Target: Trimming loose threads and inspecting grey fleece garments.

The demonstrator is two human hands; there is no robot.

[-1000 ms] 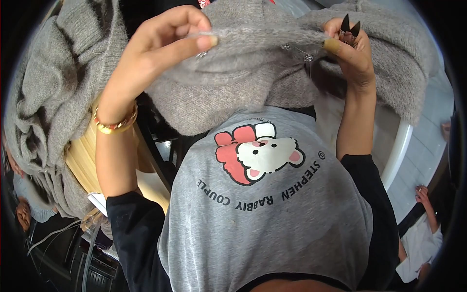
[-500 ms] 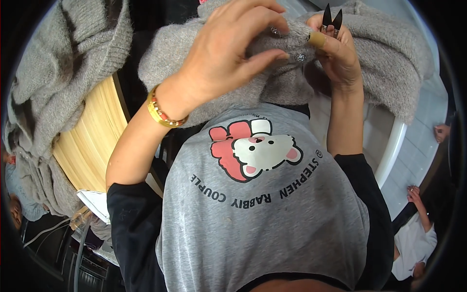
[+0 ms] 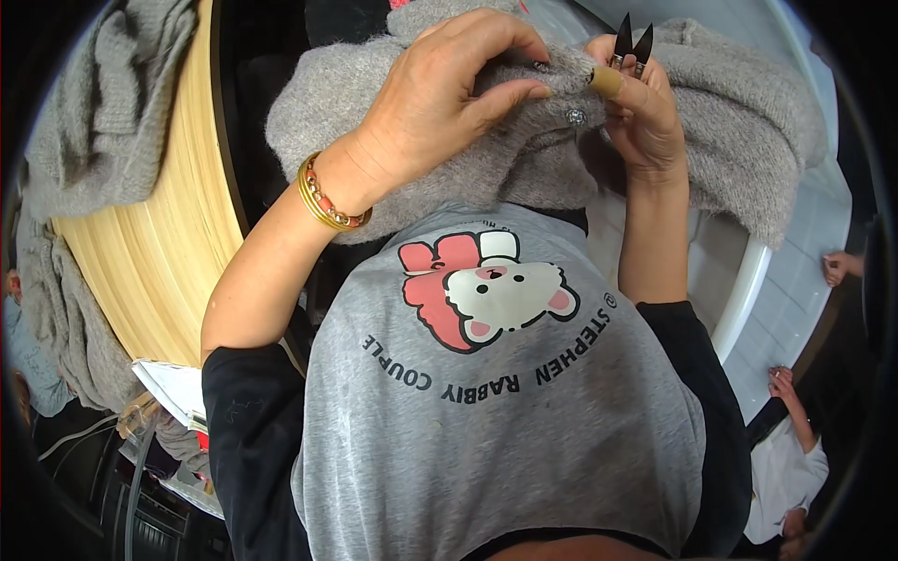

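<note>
A fuzzy grey knit garment (image 3: 346,103) is bunched across my lap, with sparkly round buttons (image 3: 575,118) along one edge. My left hand (image 3: 435,103) comes over it from the left, thumb and forefinger curled around the buttoned edge beside another button (image 3: 540,66). My right hand (image 3: 647,107) pinches the same edge under its thumb, which wears a tan finger cover (image 3: 606,81). Thread snips (image 3: 633,45) are tucked in the right hand's fingers, their dark blades pointing up and slightly apart. Any needle or thread is too small to make out.
At left stands a wooden-topped table (image 3: 150,243) with more grey knitwear (image 3: 112,103) on it. A white tub-like rim (image 3: 748,290) lies at right, beside a pale tiled surface (image 3: 781,309). Other people's hands (image 3: 840,268) and a white-clad person (image 3: 790,481) are at the far right.
My left thumb and forefinger have drawn closer together at the knit edge. The right hand has barely shifted and keeps the snips. The view has turned slightly, showing more of the table.
</note>
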